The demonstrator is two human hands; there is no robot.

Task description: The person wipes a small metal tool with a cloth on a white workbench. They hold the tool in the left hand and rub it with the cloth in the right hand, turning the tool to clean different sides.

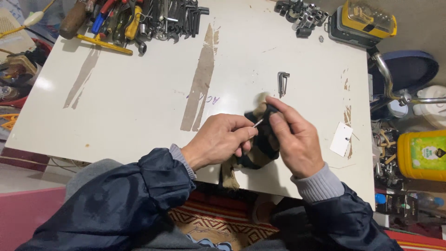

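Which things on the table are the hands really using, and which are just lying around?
In use:
- left hand pinching a thin metal pin
- right hand holding a black object

Just lying about:
- bent hex keys
- pile of hand tools
- sockets
- yellow case
- white tag
- yellow bottle

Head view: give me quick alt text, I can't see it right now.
A person's left hand pinches a thin metal pin against a dark strap-like object held by the right hand, over a white table. Bent hex keys lie just beyond; hand tools are piled at the far edge.
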